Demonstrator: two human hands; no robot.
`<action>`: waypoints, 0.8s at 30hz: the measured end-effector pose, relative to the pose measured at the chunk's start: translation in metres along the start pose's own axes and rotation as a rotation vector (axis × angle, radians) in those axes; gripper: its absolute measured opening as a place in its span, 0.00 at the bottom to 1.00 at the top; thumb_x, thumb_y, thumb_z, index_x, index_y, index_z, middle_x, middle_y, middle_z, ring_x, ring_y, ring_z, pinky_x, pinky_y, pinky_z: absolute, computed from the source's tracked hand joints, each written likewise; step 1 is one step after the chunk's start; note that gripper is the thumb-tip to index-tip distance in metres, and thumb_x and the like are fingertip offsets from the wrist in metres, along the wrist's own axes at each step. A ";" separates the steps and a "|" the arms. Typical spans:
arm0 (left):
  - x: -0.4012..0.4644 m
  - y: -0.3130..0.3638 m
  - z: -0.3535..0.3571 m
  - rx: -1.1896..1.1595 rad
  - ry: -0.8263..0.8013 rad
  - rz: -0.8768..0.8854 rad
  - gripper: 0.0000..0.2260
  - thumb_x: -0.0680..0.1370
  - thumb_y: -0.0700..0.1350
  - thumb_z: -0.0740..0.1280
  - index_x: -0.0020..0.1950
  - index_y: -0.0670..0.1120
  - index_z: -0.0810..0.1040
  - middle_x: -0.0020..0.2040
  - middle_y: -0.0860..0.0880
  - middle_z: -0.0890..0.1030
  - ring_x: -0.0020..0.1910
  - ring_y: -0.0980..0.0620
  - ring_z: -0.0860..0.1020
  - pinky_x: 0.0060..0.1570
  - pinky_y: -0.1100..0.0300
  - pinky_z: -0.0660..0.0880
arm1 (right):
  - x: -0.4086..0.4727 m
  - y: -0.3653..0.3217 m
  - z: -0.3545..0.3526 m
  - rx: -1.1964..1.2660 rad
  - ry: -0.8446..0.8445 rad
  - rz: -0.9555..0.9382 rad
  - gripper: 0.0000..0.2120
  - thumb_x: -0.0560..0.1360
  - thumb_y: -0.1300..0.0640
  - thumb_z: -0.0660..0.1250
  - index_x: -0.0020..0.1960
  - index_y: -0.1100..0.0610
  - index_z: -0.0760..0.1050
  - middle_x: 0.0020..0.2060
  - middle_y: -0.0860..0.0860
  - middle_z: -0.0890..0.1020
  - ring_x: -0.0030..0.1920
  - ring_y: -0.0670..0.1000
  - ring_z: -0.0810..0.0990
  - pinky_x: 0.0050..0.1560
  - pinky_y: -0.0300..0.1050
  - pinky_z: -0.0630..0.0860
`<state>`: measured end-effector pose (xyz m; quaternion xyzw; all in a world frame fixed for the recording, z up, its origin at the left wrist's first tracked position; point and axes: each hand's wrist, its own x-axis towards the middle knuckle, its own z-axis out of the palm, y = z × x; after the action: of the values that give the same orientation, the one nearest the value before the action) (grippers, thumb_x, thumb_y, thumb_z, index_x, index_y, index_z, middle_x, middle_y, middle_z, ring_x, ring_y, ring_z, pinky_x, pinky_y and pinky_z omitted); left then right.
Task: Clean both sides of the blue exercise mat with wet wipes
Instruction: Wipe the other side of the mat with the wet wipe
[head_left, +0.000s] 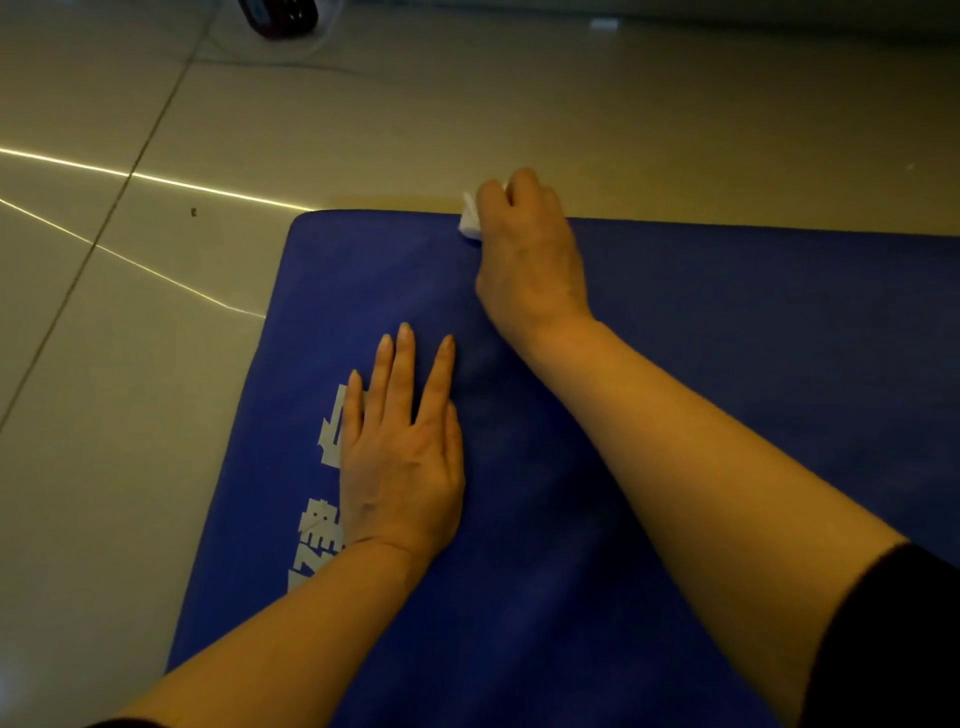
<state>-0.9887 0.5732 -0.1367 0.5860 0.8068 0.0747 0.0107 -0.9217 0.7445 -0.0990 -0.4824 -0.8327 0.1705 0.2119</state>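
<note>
A white wet wipe (470, 221) is gripped in the curled right hand (530, 254) at the far edge of the blue mat (675, 364). Nearer, the left hand (402, 457) is laid flat on the mat, fingers straight, beside white lettering (324, 467).

We see only a corner of the white wet wipe (470, 221); the right hand (527, 254) curled over it hides the rest. The blue mat (675, 415) runs off frame at three and six o'clock. Its white lettering (324, 452) lies partly under the left hand (402, 457). At twelve o'clock, a dark object (280, 15) is cropped.
</note>
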 end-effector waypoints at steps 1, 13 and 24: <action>0.000 0.000 0.000 -0.004 0.001 0.006 0.22 0.83 0.49 0.49 0.77 0.49 0.59 0.77 0.44 0.59 0.77 0.45 0.56 0.74 0.44 0.54 | -0.002 0.006 -0.003 -0.005 -0.014 0.001 0.07 0.78 0.64 0.57 0.54 0.62 0.71 0.54 0.58 0.73 0.51 0.56 0.70 0.39 0.42 0.60; -0.001 0.001 0.001 -0.024 0.019 0.019 0.22 0.82 0.49 0.50 0.77 0.48 0.61 0.77 0.45 0.60 0.77 0.46 0.56 0.74 0.44 0.54 | -0.018 0.021 -0.016 -0.021 0.056 0.182 0.10 0.75 0.63 0.61 0.55 0.62 0.71 0.55 0.58 0.73 0.54 0.58 0.72 0.43 0.40 0.58; -0.001 0.001 0.001 -0.033 0.019 0.012 0.22 0.83 0.50 0.49 0.77 0.49 0.59 0.77 0.46 0.60 0.77 0.47 0.56 0.75 0.45 0.53 | -0.055 0.058 -0.041 -0.124 0.096 0.311 0.08 0.75 0.63 0.63 0.53 0.65 0.72 0.53 0.62 0.75 0.48 0.61 0.75 0.41 0.46 0.65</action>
<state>-0.9876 0.5723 -0.1377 0.5898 0.8020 0.0938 0.0121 -0.8335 0.7270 -0.1030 -0.6252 -0.7458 0.1265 0.1922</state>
